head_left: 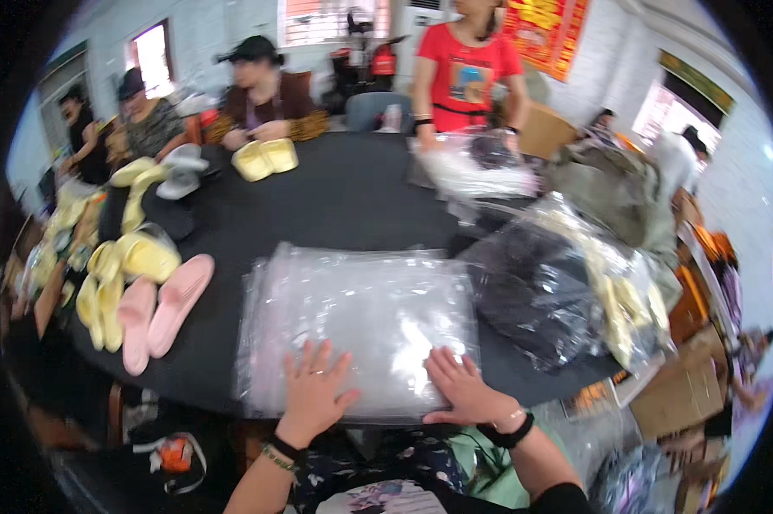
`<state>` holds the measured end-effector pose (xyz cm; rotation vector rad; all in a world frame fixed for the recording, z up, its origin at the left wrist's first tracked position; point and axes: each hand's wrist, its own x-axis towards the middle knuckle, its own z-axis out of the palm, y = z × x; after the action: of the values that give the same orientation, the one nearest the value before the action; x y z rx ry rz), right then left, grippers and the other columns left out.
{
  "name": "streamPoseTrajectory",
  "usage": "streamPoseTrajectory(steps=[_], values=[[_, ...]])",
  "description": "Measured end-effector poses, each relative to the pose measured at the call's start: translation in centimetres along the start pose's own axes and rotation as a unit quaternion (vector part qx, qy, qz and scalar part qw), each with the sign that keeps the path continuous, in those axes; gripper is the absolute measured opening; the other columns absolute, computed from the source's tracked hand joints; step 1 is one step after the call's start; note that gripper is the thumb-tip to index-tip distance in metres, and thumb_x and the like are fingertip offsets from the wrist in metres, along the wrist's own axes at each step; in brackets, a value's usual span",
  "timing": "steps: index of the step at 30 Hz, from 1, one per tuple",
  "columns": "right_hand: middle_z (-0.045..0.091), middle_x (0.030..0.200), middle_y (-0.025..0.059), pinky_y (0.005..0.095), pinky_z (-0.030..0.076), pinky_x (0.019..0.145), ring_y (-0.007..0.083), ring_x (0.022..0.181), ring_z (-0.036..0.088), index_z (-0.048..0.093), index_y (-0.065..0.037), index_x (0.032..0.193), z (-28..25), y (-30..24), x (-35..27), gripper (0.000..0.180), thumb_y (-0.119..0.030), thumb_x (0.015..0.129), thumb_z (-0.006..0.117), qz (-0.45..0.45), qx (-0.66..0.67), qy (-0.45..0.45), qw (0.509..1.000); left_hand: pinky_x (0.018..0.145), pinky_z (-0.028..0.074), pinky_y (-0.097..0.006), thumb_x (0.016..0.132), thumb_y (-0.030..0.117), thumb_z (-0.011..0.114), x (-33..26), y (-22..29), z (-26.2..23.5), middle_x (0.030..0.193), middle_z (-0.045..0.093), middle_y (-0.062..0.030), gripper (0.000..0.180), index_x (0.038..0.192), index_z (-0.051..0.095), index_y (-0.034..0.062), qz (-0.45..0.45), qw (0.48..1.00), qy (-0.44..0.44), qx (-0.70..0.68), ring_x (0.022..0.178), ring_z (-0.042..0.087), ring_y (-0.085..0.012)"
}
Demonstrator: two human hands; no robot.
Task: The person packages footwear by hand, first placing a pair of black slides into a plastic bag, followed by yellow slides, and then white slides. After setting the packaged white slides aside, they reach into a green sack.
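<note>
A stack of clear plastic bags lies flat at the table's near edge, glossy and slightly ruffled along its left side. My left hand rests on its lower left part, fingers spread. On the lower right corner lies my right hand, palm down with its fingers stretched out. Neither hand holds anything. To the left of the stack is a pair of pink slippers, with yellow slippers beside and behind them. On the right sits a large clear bag with dark and yellow contents.
Across the black table, a person in a red shirt handles more plastic bags. Another person sits behind yellow slippers at the far left. Cardboard boxes stand on the right, below table height.
</note>
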<state>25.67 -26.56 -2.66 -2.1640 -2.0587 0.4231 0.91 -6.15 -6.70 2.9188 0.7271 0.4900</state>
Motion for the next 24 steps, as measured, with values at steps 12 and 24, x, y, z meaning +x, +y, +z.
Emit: streamPoseTrajectory(steps=[12,24], values=[[0.027,0.159,0.0211,0.0507,0.025,0.119,0.0438,0.146,0.025,0.039,-0.009,0.149,-18.7,6.2,0.8,0.099,-0.019,0.064,0.088,0.142,-0.202,0.381,0.891,0.112,0.016,-0.07,0.09,0.055,0.058,-0.2,-0.8,-0.5,0.152,0.04,-0.0182,0.062,0.141,0.054,0.0192,-0.01,1.0,0.004,-0.009,0.144,0.027,-0.0432],[0.014,0.165,0.014,0.0578,0.023,0.117,0.0448,0.149,0.016,0.005,-0.014,0.16,-15.6,17.0,-5.2,0.151,-0.022,0.037,0.093,0.326,-0.161,0.278,0.889,0.111,0.021,-0.068,0.096,0.059,0.044,-1.2,0.7,1.1,0.154,0.039,-0.0156,0.064,0.146,0.048,0.0196,-0.003,0.997,0.076,-0.008,0.142,0.032,-0.0404]])
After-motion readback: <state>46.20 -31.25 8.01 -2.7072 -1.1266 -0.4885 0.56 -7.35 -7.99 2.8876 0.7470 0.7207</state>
